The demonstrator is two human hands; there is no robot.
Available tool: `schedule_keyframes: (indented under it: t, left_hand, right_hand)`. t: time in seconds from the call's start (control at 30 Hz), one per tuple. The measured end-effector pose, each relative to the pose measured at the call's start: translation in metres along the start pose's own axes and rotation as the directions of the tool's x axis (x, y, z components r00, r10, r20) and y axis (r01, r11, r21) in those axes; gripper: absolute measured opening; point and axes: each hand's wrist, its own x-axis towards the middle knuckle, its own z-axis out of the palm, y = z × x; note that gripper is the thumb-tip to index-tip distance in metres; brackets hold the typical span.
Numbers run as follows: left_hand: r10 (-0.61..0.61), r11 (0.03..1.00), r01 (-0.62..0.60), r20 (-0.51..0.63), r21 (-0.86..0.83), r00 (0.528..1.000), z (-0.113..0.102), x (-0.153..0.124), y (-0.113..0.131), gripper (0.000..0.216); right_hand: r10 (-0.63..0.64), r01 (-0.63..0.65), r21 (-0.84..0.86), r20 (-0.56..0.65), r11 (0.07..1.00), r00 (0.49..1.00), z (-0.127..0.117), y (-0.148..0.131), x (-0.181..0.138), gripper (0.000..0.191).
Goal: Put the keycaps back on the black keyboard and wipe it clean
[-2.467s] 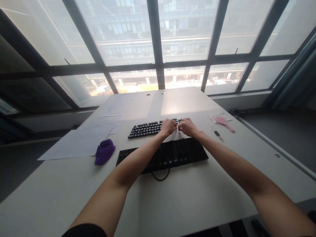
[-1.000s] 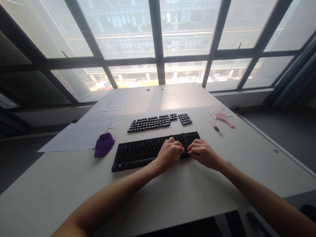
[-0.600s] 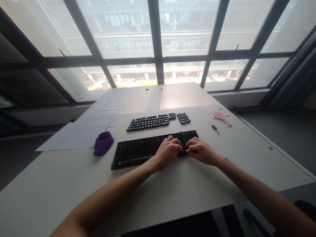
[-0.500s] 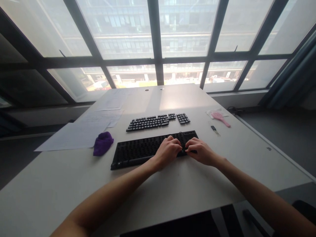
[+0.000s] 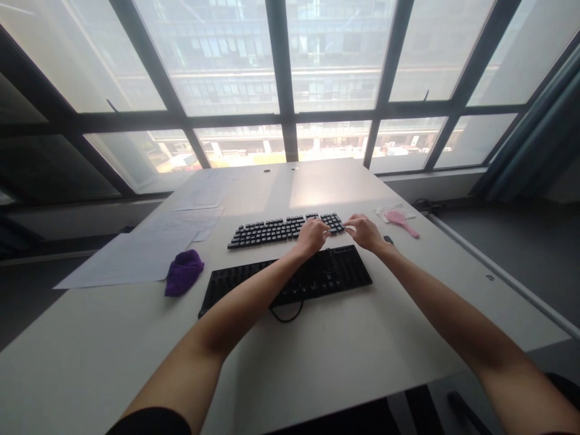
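Note:
A black keyboard base with its keycaps off lies in front of me on the white table. Behind it, rows of loose black keycaps are laid out in keyboard order. My left hand rests curled over the right part of these rows. My right hand is curled at the right end of the keycap block, fingertips pinched at a keycap; whether it grips one is hard to see.
A purple cloth lies left of the keyboard base, beside sheets of paper. A pink brush on a plastic bag sits at the right. A small dark tool peeks out by my right wrist. Large windows stand behind the table.
Both hands have left the keyboard base and reached forward to the laid-out keycaps. The keyboard's cable loop now shows at its front edge.

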Motion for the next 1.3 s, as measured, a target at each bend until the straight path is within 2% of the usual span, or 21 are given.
schedule_keyframes:
  t: [0.13,0.3,0.53,0.67,0.77,0.9,0.97,1.07,1.17,1.3]
  left_hand:
    - [0.017,0.999,-0.017,0.017,0.035,1.000,0.015,0.019,0.003,0.019]
    - [0.025,0.998,-0.027,0.046,0.060,0.999,0.024,0.026,0.004,0.018]
    - [0.032,0.999,-0.033,0.071,0.014,0.997,0.024,0.023,0.003,0.016]
    - [-0.005,1.000,0.006,0.043,-0.023,0.999,0.014,0.018,0.006,0.013]
    - [-0.027,0.995,0.026,-0.005,-0.099,1.000,0.001,0.002,0.014,0.012]
    - [-0.004,0.952,0.005,0.006,-0.306,1.000,-0.015,-0.042,0.035,0.009]
    - [0.021,0.923,-0.006,0.035,-0.385,0.999,-0.018,-0.066,0.047,0.009]
    - [0.041,0.891,-0.006,0.067,-0.453,0.997,-0.017,-0.092,0.060,0.008]
    - [0.051,0.878,-0.004,0.086,-0.478,0.995,-0.010,-0.101,0.066,0.007]
    - [0.062,0.880,-0.019,0.075,-0.475,0.995,0.000,-0.103,0.066,0.007]
  right_hand:
    - [-0.057,0.068,-0.108,0.101,0.992,0.993,0.017,0.010,0.021,0.016]
    - [-0.130,0.153,-0.141,0.162,0.978,0.978,0.025,0.015,0.030,0.013]
    - [-0.245,0.261,-0.059,0.193,0.964,0.950,0.026,0.018,0.031,0.012]
    - [-0.235,0.244,-0.038,0.168,0.969,0.958,0.018,0.015,0.026,0.013]
    - [-0.197,0.196,0.033,0.045,0.980,0.979,0.003,0.010,0.010,0.011]
    - [-0.143,0.170,0.315,-0.108,0.934,0.984,-0.022,-0.002,-0.037,0.007]
    - [-0.115,0.145,0.450,-0.094,0.881,0.989,-0.033,-0.011,-0.066,0.008]
    - [-0.095,0.083,0.569,-0.009,0.818,0.995,-0.041,-0.021,-0.104,0.010]
    - [-0.087,0.030,0.621,0.062,0.783,0.994,-0.041,-0.024,-0.127,0.010]
    - [-0.067,-0.009,0.631,0.095,0.775,0.993,-0.037,-0.021,-0.137,0.013]
